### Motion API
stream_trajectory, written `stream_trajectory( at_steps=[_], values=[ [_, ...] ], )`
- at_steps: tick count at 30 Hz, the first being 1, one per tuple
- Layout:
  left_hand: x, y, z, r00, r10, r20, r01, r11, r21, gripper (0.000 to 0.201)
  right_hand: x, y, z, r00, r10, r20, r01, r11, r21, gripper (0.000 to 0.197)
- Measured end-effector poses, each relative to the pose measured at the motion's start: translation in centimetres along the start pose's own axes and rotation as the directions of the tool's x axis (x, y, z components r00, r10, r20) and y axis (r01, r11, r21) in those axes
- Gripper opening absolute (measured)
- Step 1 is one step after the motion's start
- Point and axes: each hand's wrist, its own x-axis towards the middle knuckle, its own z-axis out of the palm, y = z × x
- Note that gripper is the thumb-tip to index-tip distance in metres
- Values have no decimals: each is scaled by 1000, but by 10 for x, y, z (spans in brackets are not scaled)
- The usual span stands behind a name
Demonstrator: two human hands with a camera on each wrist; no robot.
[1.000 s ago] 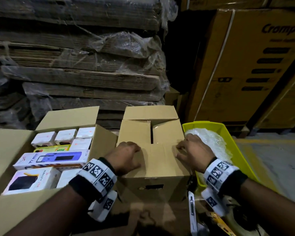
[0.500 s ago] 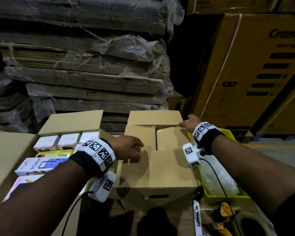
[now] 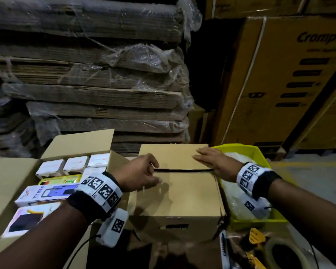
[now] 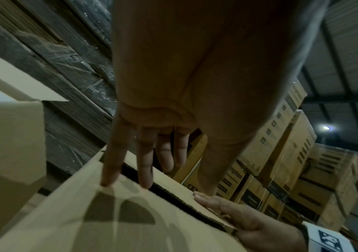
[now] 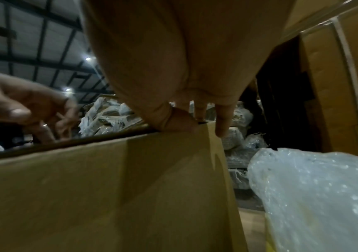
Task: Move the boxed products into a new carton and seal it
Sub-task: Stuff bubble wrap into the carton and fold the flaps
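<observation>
Cardboard flaps of the carton (image 3: 179, 183) lie nearly shut in the head view, a dark slit hiding its contents. Flat on the far flap rests the right hand (image 3: 213, 162), fingers straight; the left hand (image 3: 138, 175) touches the slit's left end. Boxed products (image 3: 52, 183) fill the open box beside it. From the left wrist, straight fingertips (image 4: 109, 177) press the near flap. From the right wrist, the thumb (image 5: 173, 121) sits at the flap's edge; the other hand is blurred.

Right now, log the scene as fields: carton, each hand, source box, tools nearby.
carton: top flaps folded down, narrow gap at the seam, no tape visible
left hand: fingertips on near flap by the seam
right hand: flat on far flap
source box: open, boxed products inside
tape roll: lower right, untouched
yellow bin: holds bubble wrap
</observation>
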Motion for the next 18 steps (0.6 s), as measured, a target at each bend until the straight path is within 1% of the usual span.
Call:
stream_trajectory(
  at_steps=[1, 2, 4, 5, 7, 8, 9, 10, 11, 12, 13, 14, 15, 16, 18],
  values=[
    [-1, 2, 3, 999, 18, -43, -17, 1000, 24, 51, -4, -3, 3, 1000, 0, 15, 1, 999, -41, 64],
    [0, 3, 6, 998, 33, -52, -29, 996, 79, 62, -9, -4, 5, 1000, 3, 23, -2, 998, -55, 65],
    [2, 4, 15, 999, 33, 21, -37, 968, 248, 80, -21, -10, 2, 999, 35, 19, -34, 998, -54, 71],
    [4, 4, 20, 997, 20, 71, -43, 940, 338, 83, -26, -12, 0, 999, 31, 11, -31, 999, -30, 71],
    [7, 4, 29, 992, -12, 125, -48, 885, 463, 82, -40, -20, -1, 1000, -18, -4, 19, 999, 34, 61],
    [8, 6, 31, 991, -28, 132, -41, 870, 491, 81, -46, -23, 3, 1000, -25, -15, 25, 998, 50, 57],
    [8, 9, 32, 990, -41, 133, -32, 861, 508, 79, -54, -28, 11, 999, -2, -36, 4, 998, 66, 56],
    [9, 10, 32, 990, -52, 128, -22, 854, 520, 77, -61, -33, 20, 997, 34, -67, -28, 995, 91, 56],
    [10, 11, 31, 990, -61, 123, -14, 846, 532, 75, -66, -40, 28, 990, 101, -101, -86, 986, 143, 57],
    [10, 11, 31, 990, -74, 120, -4, 837, 547, 73, -72, -49, 35, 980, 171, -107, -146, 968, 206, 62],
    [11, 11, 31, 990, -84, 115, 6, 831, 556, 72, -73, -56, 44, 969, 224, -105, -190, 946, 262, 73],
    [11, 11, 32, 990, -93, 104, 19, 827, 562, 72, -73, -64, 48, 963, 253, -97, -217, 935, 280, 86],
    [11, 10, 33, 992, -97, 83, 33, 823, 567, 72, -71, -69, 51, 955, 281, -93, -246, 929, 275, 91],
    [11, 10, 35, 993, -103, 52, 55, 817, 573, 74, -68, -71, 52, 947, 307, -91, -275, 925, 261, 86],
    [9, 10, 42, 992, -124, -20, 114, 829, 548, 86, -58, -68, 49, 935, 342, -89, -313, 919, 241, 67]
  ],
)
